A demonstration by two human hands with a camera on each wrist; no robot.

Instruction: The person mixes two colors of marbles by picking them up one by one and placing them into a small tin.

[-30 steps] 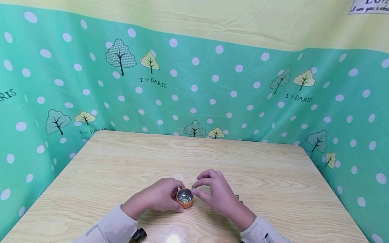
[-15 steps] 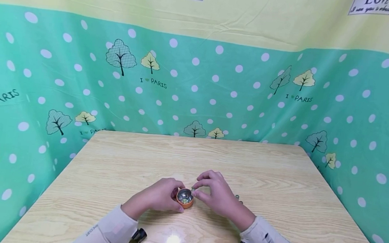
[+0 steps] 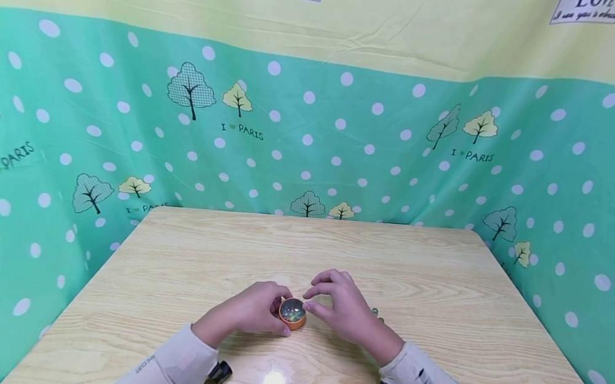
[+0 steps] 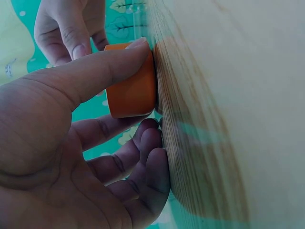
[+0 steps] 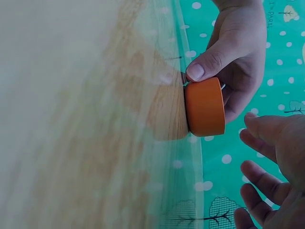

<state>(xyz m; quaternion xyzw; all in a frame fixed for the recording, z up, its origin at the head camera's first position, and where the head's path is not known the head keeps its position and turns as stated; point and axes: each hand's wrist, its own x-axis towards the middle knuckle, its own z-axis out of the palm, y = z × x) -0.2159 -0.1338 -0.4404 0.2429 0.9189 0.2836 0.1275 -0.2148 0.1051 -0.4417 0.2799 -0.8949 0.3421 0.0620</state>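
Observation:
A small orange cup (image 3: 291,324) with a shiny interior stands upright on the wooden table, with small glassy pieces, perhaps marbles, inside. My left hand (image 3: 253,308) holds it from the left. In the left wrist view, the thumb lies across the side of the orange cup (image 4: 133,93), with fingers round the far side. My right hand (image 3: 345,307) hovers at the cup's right rim, thumb and index finger apart, nothing visible between them. In the right wrist view, the fingers of the right hand (image 5: 281,162) are loosely bent and apart from the cup (image 5: 206,109).
Small glassy balls (image 3: 375,312) lie on the table just behind my right wrist, partly hidden by it. Wood-grain tabletop (image 3: 302,247) surrounds the hands. A green dotted curtain (image 3: 313,137) stands along the table's back and sides.
The small round glassy piece pinched in my right fingertips earlier is gone from them, and the cup's interior looks different. My left hand and the cup have stayed in place.

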